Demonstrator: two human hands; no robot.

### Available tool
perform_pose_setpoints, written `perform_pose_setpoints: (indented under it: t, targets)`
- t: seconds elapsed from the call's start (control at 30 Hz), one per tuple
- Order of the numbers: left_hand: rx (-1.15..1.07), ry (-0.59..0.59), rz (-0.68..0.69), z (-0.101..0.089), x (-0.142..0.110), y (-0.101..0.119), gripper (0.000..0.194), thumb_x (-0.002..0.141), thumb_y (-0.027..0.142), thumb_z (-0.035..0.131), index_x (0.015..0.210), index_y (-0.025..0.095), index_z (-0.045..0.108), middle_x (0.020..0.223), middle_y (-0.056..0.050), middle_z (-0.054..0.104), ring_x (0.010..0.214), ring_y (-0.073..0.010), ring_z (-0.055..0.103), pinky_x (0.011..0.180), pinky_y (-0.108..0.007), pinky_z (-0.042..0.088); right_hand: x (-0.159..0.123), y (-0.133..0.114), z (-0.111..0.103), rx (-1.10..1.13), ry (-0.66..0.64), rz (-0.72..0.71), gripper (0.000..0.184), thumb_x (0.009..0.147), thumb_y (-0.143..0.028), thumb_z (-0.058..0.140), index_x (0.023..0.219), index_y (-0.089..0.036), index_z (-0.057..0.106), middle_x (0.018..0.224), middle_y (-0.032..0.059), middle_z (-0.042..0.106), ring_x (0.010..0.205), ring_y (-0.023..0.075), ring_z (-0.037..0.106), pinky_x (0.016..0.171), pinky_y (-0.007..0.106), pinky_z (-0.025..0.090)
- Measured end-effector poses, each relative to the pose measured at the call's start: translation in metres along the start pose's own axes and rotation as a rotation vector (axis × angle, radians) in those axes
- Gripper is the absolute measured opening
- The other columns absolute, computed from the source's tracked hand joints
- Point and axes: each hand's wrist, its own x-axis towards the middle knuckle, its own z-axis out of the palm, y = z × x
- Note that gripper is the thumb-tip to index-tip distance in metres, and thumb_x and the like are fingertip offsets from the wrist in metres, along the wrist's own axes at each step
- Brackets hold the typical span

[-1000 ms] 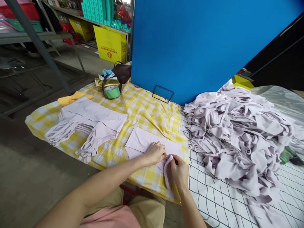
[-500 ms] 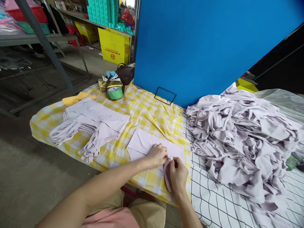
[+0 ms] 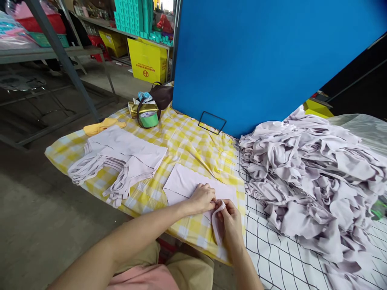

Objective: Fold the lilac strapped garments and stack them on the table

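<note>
A pale lilac fabric garment piece [image 3: 184, 180] lies flat on the yellow-and-white checked cloth [image 3: 193, 141] in front of me. My left hand [image 3: 204, 198] rests on its near edge, fingers curled and closed on the fabric. Close beside it, my right hand [image 3: 230, 219] pinches the end of a narrow lilac strap [image 3: 216, 225], which loops down below the fingers. The two hands almost touch, and their fingertips partly hide the spot where strap and garment meet. To the left, similar garments with straps form a neat stack [image 3: 127, 147].
A large heap of lilac pieces [image 3: 302, 161] covers the white grid cloth [image 3: 263, 241] on the right. A blue panel [image 3: 242, 60] stands behind the table. Green tape [image 3: 149, 119], a dark bag [image 3: 161, 96] and yellow cloth [image 3: 102, 126] lie at the back left.
My right hand has shifted slightly and turned, tilting the strap's end up and to the right. My left hand stays on the garment. The whole view has shifted a little.
</note>
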Motion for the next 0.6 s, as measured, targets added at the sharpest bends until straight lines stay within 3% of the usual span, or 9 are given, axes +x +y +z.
perform_pose_setpoints:
  t: [0.13,0.27,0.33,0.43,0.53,0.6]
  targets:
    - [-0.011,0.011,0.017,0.003,-0.001,-0.003,0.009,0.079,0.023,0.058,0.08,0.018,0.066,0.088,-0.001,0.064,0.096,-0.0199,0.05,0.081,-0.033,0.036,-0.006,-0.006,-0.001,0.102,0.006,0.088,0.026,0.069,-0.04,0.066,0.074,-0.018,0.055,0.055,-0.0053,0.051,0.044,0.0072,0.038,0.042,0.019,0.027]
    - [-0.026,0.029,0.02,0.008,-0.003,-0.004,0.008,0.078,0.022,0.058,0.078,0.018,0.065,0.088,-0.001,0.064,0.098,-0.0194,0.05,0.083,-0.033,0.036,-0.013,-0.017,-0.004,0.17,-0.019,0.26,0.031,0.065,-0.044,0.068,0.079,-0.018,0.057,0.069,0.0019,0.064,0.059,0.0147,0.056,0.05,0.022,0.039]
    - [-0.02,0.038,0.025,0.009,-0.004,-0.004,0.009,0.079,0.022,0.058,0.077,0.018,0.065,0.088,-0.001,0.064,0.098,-0.0195,0.049,0.083,-0.033,0.036,-0.019,-0.024,-0.007,0.259,-0.056,0.305,0.035,0.064,-0.046,0.068,0.083,-0.018,0.058,0.071,0.0032,0.066,0.069,0.0188,0.06,0.059,0.027,0.044]
    - [-0.005,0.048,0.066,0.01,-0.006,-0.006,0.009,0.078,0.024,0.058,0.078,0.019,0.065,0.088,-0.001,0.063,0.099,-0.0198,0.049,0.084,-0.033,0.037,-0.037,-0.031,-0.014,0.307,-0.094,0.301,0.039,0.066,-0.05,0.065,0.089,-0.019,0.057,0.063,0.0011,0.062,0.067,0.0199,0.059,0.062,0.031,0.045]
    - [0.005,0.042,0.138,0.01,-0.01,-0.012,0.013,0.074,0.025,0.06,0.084,0.019,0.066,0.089,-0.002,0.06,0.097,-0.0196,0.049,0.085,-0.032,0.038,-0.069,-0.028,-0.022,0.167,0.037,0.254,0.042,0.07,-0.052,0.063,0.097,-0.021,0.055,0.062,-0.0008,0.06,0.066,0.0186,0.056,0.058,0.028,0.043]
    - [-0.004,0.03,0.19,0.01,-0.014,-0.017,0.019,0.073,0.024,0.06,0.091,0.019,0.066,0.09,-0.003,0.058,0.096,-0.0189,0.049,0.086,-0.03,0.039,-0.092,-0.017,-0.025,0.071,0.14,0.211,0.041,0.072,-0.052,0.062,0.1,-0.023,0.053,0.064,-0.0018,0.061,0.069,0.0175,0.056,0.062,0.027,0.044]
